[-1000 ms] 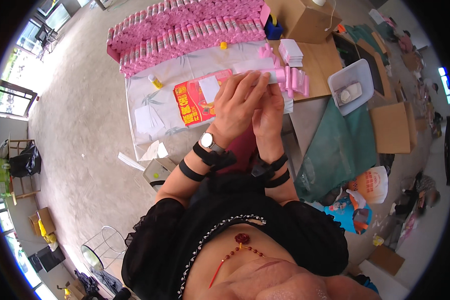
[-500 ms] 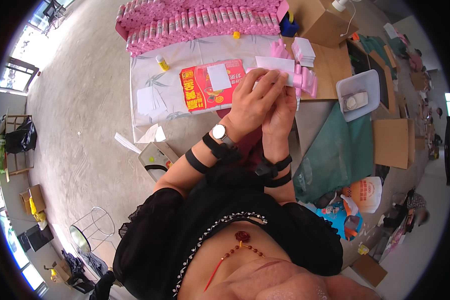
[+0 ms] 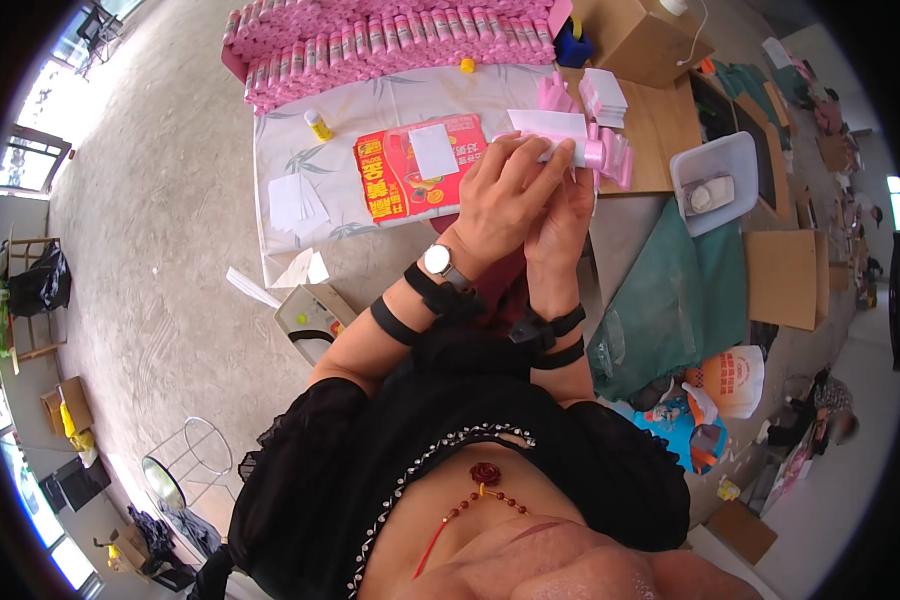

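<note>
Close together at the table's right front corner, my left hand (image 3: 492, 200) and my right hand (image 3: 562, 225) are both closed around a pink tube (image 3: 593, 154). The fingers cover most of it, and its pale pink end sticks out to the right. Just beyond lies a white card (image 3: 548, 123). Beside the held tube are more pink tubes (image 3: 619, 166). Left of my hands, a small white card (image 3: 432, 152) rests on a red and yellow printed sheet (image 3: 378, 178). A yellow-based glue stick (image 3: 318, 125) stands farther left, and its yellow cap (image 3: 467, 65) sits near the back.
Rows of pink tubes fill a pink box (image 3: 234, 64) at the back. White card stacks (image 3: 604, 97) lie right, with loose cards (image 3: 295, 203) at left. A translucent bin (image 3: 681, 175) and open carton (image 3: 782, 280) stand to the right.
The held tube's end now shows more plainly past my right fingertips. My hands stay together in nearly the same place, and the view has shifted slightly.
</note>
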The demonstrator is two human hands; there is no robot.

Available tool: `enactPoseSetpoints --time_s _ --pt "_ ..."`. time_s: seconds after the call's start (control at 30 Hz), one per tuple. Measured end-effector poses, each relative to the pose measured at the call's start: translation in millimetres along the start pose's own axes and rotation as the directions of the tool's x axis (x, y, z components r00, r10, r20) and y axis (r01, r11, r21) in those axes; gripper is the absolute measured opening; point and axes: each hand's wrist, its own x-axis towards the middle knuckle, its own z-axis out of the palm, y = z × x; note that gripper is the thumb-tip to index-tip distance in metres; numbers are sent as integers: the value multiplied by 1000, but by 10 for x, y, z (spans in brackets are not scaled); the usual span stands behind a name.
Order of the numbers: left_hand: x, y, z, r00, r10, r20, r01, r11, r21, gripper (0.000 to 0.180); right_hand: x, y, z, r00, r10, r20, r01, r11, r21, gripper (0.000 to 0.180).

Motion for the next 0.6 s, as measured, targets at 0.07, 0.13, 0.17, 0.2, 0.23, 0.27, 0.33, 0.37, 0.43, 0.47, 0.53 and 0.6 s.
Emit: enactPoseSetpoints --time_s 0.07,0.13,0.17,0.2,0.23,0.27,0.33,0.37,0.43,0.47,0.53,0.6 --pt "22 8 -2 1000 0 3 0 1000 -11 58 10 6 -31 1000 -6 7 6 1000 -1 38" --pt "45 13 1 1000 0 6 0 1000 -22 58 26 3 -41 1000 -13 14 13 1000 -2 37" --pt "49 16 2 1000 1 10 -1 1000 -23 57 30 -1 -36 1000 -19 11 19 1000 -7 37" --pt "53 19 3 1000 3 15 -2 1000 -24 57 34 -3 -34 1000 -25 8 25 1000 -13 36" --pt "62 23 -4 1000 4 15 -3 1000 -26 57 39 5 -59 1000 -26 7 26 1000 -14 36" --pt "74 28 -15 1000 -1 20 1 1000 -31 57 44 14 -87 1000 -12 20 12 1000 -1 37" --pt "75 35 -15 1000 -4 24 5 999 -38 57 40 21 -123 999 1 33 -2 1000 11 37" --pt "68 34 -13 1000 -7 22 8 999 -37 56 31 19 -112 1000 2 17 -2 1000 11 38" --pt "62 32 -14 1000 -11 20 11 999 -36 55 23 22 -108 1000 2 0 -2 1000 11 39" --pt "63 30 -15 1000 -13 12 14 999 -42 55 21 28 -116 1000 -1 10 1 1000 11 40" --pt "57 32 -17 1000 -16 5 16 999 -47 54 13 31 -117 1000 -4 21 4 1000 12 41" --pt "47 33 -21 1000 -27 7 28 998 -50 53 6 31 -108 1000 -4 -2 4 1000 -5 40"
